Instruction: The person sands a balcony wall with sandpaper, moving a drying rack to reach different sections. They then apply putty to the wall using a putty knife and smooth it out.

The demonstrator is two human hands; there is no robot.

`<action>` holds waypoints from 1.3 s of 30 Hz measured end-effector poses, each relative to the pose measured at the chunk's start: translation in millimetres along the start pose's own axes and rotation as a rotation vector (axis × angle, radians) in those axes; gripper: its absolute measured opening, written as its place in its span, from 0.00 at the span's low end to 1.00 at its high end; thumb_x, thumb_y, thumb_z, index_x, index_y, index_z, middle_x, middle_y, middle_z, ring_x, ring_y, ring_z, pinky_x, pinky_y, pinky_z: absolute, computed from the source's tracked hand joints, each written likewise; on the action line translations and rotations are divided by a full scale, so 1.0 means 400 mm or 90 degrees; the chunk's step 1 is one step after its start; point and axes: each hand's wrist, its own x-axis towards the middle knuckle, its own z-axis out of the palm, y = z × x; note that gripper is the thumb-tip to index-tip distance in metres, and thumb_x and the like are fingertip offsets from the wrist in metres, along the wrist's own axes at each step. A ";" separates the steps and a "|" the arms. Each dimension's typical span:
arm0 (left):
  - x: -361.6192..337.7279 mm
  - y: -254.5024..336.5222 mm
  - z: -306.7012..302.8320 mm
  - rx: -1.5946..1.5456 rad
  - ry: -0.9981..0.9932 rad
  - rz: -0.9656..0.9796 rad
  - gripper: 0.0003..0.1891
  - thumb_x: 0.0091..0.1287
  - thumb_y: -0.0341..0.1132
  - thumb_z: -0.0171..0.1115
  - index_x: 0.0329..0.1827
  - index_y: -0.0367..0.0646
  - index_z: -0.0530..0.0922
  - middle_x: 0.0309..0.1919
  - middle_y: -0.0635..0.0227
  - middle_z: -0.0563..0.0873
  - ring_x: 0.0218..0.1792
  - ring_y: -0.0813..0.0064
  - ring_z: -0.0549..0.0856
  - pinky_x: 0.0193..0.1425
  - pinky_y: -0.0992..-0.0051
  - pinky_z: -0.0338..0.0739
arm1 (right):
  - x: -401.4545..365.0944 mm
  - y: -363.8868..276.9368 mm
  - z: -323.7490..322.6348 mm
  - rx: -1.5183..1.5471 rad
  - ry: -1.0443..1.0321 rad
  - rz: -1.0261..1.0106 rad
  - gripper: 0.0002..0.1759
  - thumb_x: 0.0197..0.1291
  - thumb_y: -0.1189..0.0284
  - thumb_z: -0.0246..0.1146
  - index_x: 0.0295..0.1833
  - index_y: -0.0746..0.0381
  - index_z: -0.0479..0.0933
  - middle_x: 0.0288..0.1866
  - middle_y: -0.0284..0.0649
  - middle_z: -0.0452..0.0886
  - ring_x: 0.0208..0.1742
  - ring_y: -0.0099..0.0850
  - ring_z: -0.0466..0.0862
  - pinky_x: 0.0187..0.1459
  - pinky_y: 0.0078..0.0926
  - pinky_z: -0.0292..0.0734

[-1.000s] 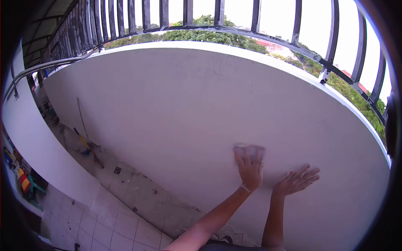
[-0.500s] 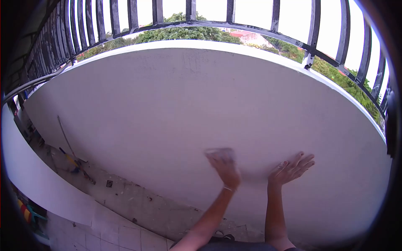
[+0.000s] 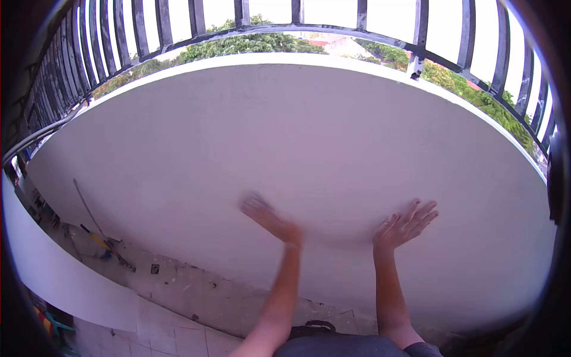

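Note:
A low, pale grey wall (image 3: 309, 137) fills most of the view. My left hand (image 3: 269, 218) is against it, left of centre and blurred by motion. A thin greyish sheet (image 3: 254, 197), which looks like sandpaper, shows as a smear at its fingertips; the palm side is hidden. To the right, my right hand (image 3: 405, 226) lies flat on the wall with fingers spread and holds nothing. Whitish dust marks its fingers and thumb.
Dark metal railing (image 3: 297, 28) tops the wall's white ledge (image 3: 279, 58). At the left, a long-handled tool (image 3: 89, 205) leans by the wall near a yellow-handled tool (image 3: 95, 237). Debris dots the tiled floor (image 3: 178, 285). A white curved panel (image 3: 71, 291) borders the lower left.
My left hand has swept left and slightly up across the wall. My right hand keeps its spread pose on the wall. The view has shifted a little.

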 end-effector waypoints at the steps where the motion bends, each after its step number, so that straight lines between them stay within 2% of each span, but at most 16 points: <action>1: -0.130 0.020 0.034 -0.202 0.024 -0.081 0.33 0.76 0.44 0.42 0.80 0.35 0.55 0.78 0.34 0.50 0.79 0.34 0.45 0.81 0.42 0.41 | -0.001 0.000 0.004 0.001 -0.002 0.005 0.32 0.79 0.56 0.34 0.80 0.59 0.56 0.83 0.56 0.49 0.83 0.60 0.46 0.76 0.56 0.45; 3: -0.273 0.100 -0.026 0.036 -0.218 0.187 0.29 0.78 0.40 0.38 0.79 0.38 0.58 0.79 0.37 0.49 0.78 0.30 0.44 0.80 0.40 0.44 | -0.001 0.000 0.001 -0.005 -0.005 0.001 0.32 0.79 0.57 0.34 0.80 0.60 0.56 0.83 0.56 0.49 0.83 0.60 0.46 0.77 0.56 0.45; 6: -0.159 0.188 0.008 0.002 -0.178 0.281 0.28 0.76 0.38 0.41 0.78 0.41 0.62 0.79 0.38 0.51 0.76 0.24 0.46 0.77 0.35 0.47 | -0.006 0.009 0.001 -0.004 -0.016 -0.006 0.32 0.79 0.57 0.34 0.80 0.61 0.56 0.83 0.57 0.49 0.83 0.60 0.46 0.77 0.56 0.44; 8: 0.039 0.250 -0.002 0.031 -0.173 0.340 0.28 0.79 0.40 0.38 0.79 0.40 0.61 0.79 0.43 0.52 0.78 0.30 0.46 0.79 0.39 0.45 | -0.006 0.016 0.007 -0.001 -0.018 -0.013 0.32 0.78 0.57 0.34 0.80 0.61 0.56 0.83 0.57 0.49 0.83 0.60 0.46 0.77 0.56 0.43; 12: 0.265 0.185 -0.003 -0.025 0.035 0.121 0.30 0.81 0.44 0.29 0.80 0.37 0.54 0.81 0.48 0.49 0.81 0.45 0.44 0.83 0.52 0.36 | -0.026 0.039 0.005 0.015 -0.028 -0.039 0.32 0.78 0.56 0.34 0.80 0.60 0.56 0.83 0.58 0.49 0.82 0.62 0.45 0.77 0.56 0.43; 15: 0.119 0.039 -0.002 -0.004 -0.030 0.025 0.30 0.81 0.44 0.30 0.81 0.35 0.51 0.81 0.44 0.45 0.81 0.45 0.42 0.83 0.53 0.37 | -0.029 0.030 0.016 0.012 -0.033 -0.018 0.32 0.78 0.57 0.35 0.80 0.60 0.57 0.82 0.59 0.50 0.82 0.63 0.45 0.77 0.57 0.43; 17: -0.081 0.010 0.022 -0.137 -0.031 0.032 0.31 0.80 0.44 0.37 0.81 0.36 0.52 0.80 0.37 0.42 0.80 0.39 0.40 0.82 0.47 0.38 | -0.039 0.034 0.005 0.003 -0.046 -0.010 0.31 0.78 0.57 0.35 0.80 0.60 0.58 0.82 0.59 0.51 0.82 0.63 0.46 0.77 0.57 0.43; 19: -0.250 0.048 -0.026 0.031 -0.270 0.162 0.32 0.76 0.42 0.45 0.80 0.37 0.54 0.79 0.33 0.40 0.79 0.31 0.40 0.80 0.39 0.39 | -0.039 0.034 0.011 0.005 -0.044 -0.009 0.31 0.78 0.57 0.35 0.80 0.59 0.58 0.82 0.59 0.52 0.82 0.63 0.46 0.77 0.57 0.42; 22: -0.222 0.108 -0.011 0.047 -0.282 0.331 0.34 0.73 0.40 0.50 0.80 0.40 0.55 0.79 0.35 0.43 0.77 0.24 0.39 0.78 0.33 0.39 | -0.040 0.038 0.012 0.003 -0.039 -0.011 0.31 0.78 0.57 0.35 0.80 0.58 0.58 0.82 0.57 0.53 0.82 0.63 0.47 0.77 0.57 0.43; 24: -0.058 0.129 -0.004 0.090 -0.246 0.396 0.33 0.74 0.39 0.48 0.80 0.39 0.54 0.80 0.38 0.45 0.78 0.29 0.41 0.79 0.37 0.40 | -0.033 0.038 0.010 0.005 -0.034 -0.016 0.31 0.79 0.56 0.34 0.80 0.58 0.58 0.82 0.56 0.51 0.82 0.60 0.46 0.77 0.56 0.42; 27: 0.142 0.131 -0.019 -0.029 -0.118 0.218 0.31 0.77 0.39 0.43 0.80 0.33 0.51 0.80 0.39 0.45 0.80 0.35 0.42 0.81 0.43 0.39 | -0.024 0.024 0.016 0.018 -0.030 -0.012 0.31 0.79 0.56 0.33 0.80 0.58 0.58 0.82 0.56 0.51 0.83 0.59 0.46 0.77 0.56 0.42; 29: 0.148 0.117 -0.025 -0.026 -0.064 0.140 0.31 0.78 0.38 0.40 0.80 0.30 0.50 0.80 0.39 0.45 0.80 0.37 0.42 0.82 0.46 0.38 | -0.031 0.035 -0.002 0.023 -0.044 -0.017 0.31 0.79 0.56 0.34 0.80 0.58 0.59 0.82 0.56 0.52 0.83 0.59 0.46 0.77 0.56 0.43; 31: 0.012 0.050 -0.008 -0.038 -0.111 0.075 0.33 0.77 0.38 0.42 0.79 0.27 0.48 0.79 0.34 0.44 0.79 0.33 0.41 0.81 0.44 0.36 | -0.040 0.037 0.008 0.014 -0.048 -0.007 0.31 0.79 0.56 0.34 0.80 0.58 0.59 0.82 0.55 0.53 0.83 0.60 0.46 0.77 0.57 0.43; 33: -0.153 0.023 -0.042 0.034 -0.253 0.152 0.36 0.73 0.37 0.46 0.79 0.26 0.48 0.77 0.29 0.43 0.78 0.27 0.40 0.80 0.42 0.37 | -0.044 0.038 -0.003 0.017 -0.069 -0.001 0.31 0.79 0.56 0.35 0.79 0.58 0.59 0.82 0.55 0.53 0.83 0.60 0.46 0.77 0.57 0.43; 35: -0.186 0.093 -0.044 -0.027 -0.256 0.160 0.36 0.71 0.37 0.49 0.78 0.26 0.50 0.77 0.27 0.44 0.76 0.23 0.41 0.80 0.40 0.39 | -0.043 0.058 -0.012 0.023 -0.089 0.000 0.31 0.79 0.55 0.35 0.79 0.58 0.59 0.83 0.54 0.52 0.83 0.60 0.46 0.77 0.58 0.43; 39: -0.001 0.279 -0.022 -0.021 -0.283 0.378 0.33 0.71 0.39 0.51 0.77 0.32 0.58 0.76 0.26 0.48 0.75 0.20 0.46 0.77 0.35 0.46 | -0.013 0.106 -0.037 0.021 -0.067 0.096 0.33 0.79 0.53 0.36 0.81 0.58 0.56 0.84 0.52 0.49 0.83 0.58 0.44 0.77 0.58 0.43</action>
